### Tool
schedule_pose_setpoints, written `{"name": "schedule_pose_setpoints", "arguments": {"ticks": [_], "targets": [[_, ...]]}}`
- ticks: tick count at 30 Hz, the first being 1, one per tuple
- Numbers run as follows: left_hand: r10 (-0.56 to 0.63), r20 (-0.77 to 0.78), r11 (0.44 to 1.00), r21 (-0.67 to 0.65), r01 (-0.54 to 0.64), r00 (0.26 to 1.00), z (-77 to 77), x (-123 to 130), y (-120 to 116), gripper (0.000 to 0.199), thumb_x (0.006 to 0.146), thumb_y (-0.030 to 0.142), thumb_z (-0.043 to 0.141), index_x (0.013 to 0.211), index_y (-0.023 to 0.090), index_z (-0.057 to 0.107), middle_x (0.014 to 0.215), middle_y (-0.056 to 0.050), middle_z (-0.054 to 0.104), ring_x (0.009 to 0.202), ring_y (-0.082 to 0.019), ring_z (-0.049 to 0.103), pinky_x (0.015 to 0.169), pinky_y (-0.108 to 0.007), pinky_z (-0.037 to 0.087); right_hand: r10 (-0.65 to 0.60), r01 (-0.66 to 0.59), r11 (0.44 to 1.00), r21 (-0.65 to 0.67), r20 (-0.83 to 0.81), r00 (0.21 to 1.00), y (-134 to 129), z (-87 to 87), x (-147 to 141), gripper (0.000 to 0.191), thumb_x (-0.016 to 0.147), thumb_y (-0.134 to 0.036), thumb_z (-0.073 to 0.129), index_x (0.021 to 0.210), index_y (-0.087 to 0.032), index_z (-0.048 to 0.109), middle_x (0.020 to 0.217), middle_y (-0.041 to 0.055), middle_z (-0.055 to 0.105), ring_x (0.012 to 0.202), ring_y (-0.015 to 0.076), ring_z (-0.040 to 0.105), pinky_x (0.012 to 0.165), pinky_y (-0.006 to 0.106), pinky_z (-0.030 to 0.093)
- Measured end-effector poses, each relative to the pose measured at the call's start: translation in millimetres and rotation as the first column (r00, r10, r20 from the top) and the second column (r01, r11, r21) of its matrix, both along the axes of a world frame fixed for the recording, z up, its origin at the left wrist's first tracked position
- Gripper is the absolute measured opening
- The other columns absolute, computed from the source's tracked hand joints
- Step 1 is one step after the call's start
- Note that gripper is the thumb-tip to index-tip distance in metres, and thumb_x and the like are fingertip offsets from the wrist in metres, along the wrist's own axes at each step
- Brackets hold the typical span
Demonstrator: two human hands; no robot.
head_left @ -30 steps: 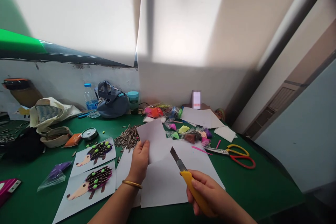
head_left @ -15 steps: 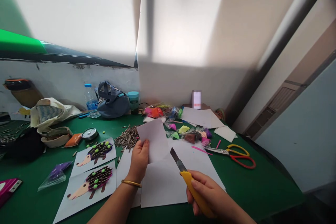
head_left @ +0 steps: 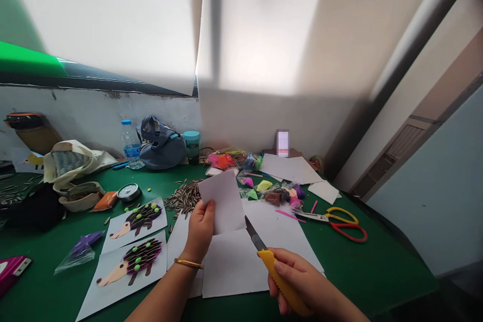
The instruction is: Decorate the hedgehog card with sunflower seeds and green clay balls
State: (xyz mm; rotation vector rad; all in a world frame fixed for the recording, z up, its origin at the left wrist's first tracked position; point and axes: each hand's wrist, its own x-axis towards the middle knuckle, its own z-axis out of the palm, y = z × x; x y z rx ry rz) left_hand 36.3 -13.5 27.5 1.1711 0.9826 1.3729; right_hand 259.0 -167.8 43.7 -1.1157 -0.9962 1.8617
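My left hand point(head_left: 202, 226), with a gold bangle at the wrist, grips a small white sheet point(head_left: 224, 201) by its left side and holds it tilted up. In my right hand point(head_left: 289, 276) is a yellow utility knife point(head_left: 281, 279), its blade out and pointing up and left. The blade tip is close to the sheet's lower right corner; whether they touch I cannot tell. Below both hands, larger white sheets point(head_left: 234, 266) lie on the green table point(head_left: 377, 271).
Two hedgehog pictures point(head_left: 130, 266) lie at the left, near sunflower seeds point(head_left: 184, 197). Scissors point(head_left: 339, 221) rest at the right. Bags of coloured clay point(head_left: 273, 196), a blue bag point(head_left: 162, 146), a water bottle point(head_left: 130, 145) and a teal-lidded cup point(head_left: 192, 147) stand further back.
The knife in my right hand has shifted slightly left and down, bringing its blade closer to the small sheet. The small sheet has tilted slightly to the right.
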Motion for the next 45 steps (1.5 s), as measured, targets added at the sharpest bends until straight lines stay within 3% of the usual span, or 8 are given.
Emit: {"name": "schedule_pose_setpoints", "arguments": {"ticks": [5,13,20,28,36,45], "targets": [[-0.024,-0.070,0.998,0.052,0.028,0.997,0.1,0,-3,0.049,0.084,0.055,0.060,0.116,0.017,0.064,0.098,-0.007,0.071,0.087,-0.024,0.064,0.075,-0.031,0.051,0.032,-0.031,0.998,-0.059,0.026,0.999,3,0.4,2,0.058,0.087,-0.055,0.057,0.131,-0.017,0.048,0.077,0.0041,0.069,0.052,0.0123,0.064,0.050,0.021,0.045],[-0.085,-0.110,0.996,0.018,0.088,0.990,3.5,9,-13,0.048,0.085,0.053,0.058,0.114,0.016,0.066,0.095,-0.008,0.071,0.080,-0.022,0.063,0.067,-0.028,0.049,0.001,-0.002,1.000,0.030,0.033,0.999,18,11.2,-1,0.056,0.088,-0.054,0.058,0.128,-0.016,0.049,0.076,0.0034,0.069,0.053,0.0118,0.064,0.054,0.022,0.047],[-0.131,0.007,0.990,-0.050,0.131,0.991,5.5,6,-10,0.051,0.082,0.055,0.062,0.117,0.018,0.064,0.094,-0.006,0.072,0.077,-0.021,0.064,0.070,-0.030,0.051,-0.009,0.009,1.000,0.002,0.026,1.000,24,8.0,12,0.055,0.089,-0.051,0.055,0.132,-0.017,0.047,0.076,0.0051,0.070,0.054,0.0131,0.065,0.050,0.021,0.045],[-0.242,-0.039,0.967,-0.094,0.237,0.970,3.2,15,-23,0.050,0.083,0.055,0.061,0.116,0.018,0.065,0.100,-0.007,0.072,0.079,-0.023,0.065,0.066,-0.030,0.051,-0.097,0.095,0.993,0.066,0.027,0.995,31,20.2,5,0.059,0.088,-0.052,0.058,0.135,-0.019,0.043,0.077,0.0031,0.069,0.055,0.0139,0.064,0.053,0.025,0.047],[-0.256,0.074,0.948,-0.178,0.265,0.964,3.0,22,-32,0.050,0.081,0.054,0.063,0.118,0.020,0.062,0.088,-0.004,0.072,0.071,-0.021,0.065,0.053,-0.026,0.047,-0.187,0.182,0.971,0.154,0.014,0.982,36,27.8,-10,0.060,0.085,-0.059,0.060,0.128,-0.020,0.047,0.077,0.0001,0.064,0.056,0.0132,0.062,0.055,0.025,0.045],[-0.241,0.108,0.945,-0.198,0.258,0.965,5.1,26,-35,0.048,0.080,0.054,0.064,0.112,0.018,0.063,0.081,-0.002,0.070,0.068,-0.020,0.064,0.053,-0.026,0.048,-0.198,0.191,0.970,0.152,0.032,0.980,33,30.4,-10,0.063,0.083,-0.061,0.061,0.129,-0.020,0.048,0.078,0.0002,0.064,0.058,0.0137,0.061,0.059,0.028,0.045]]}}
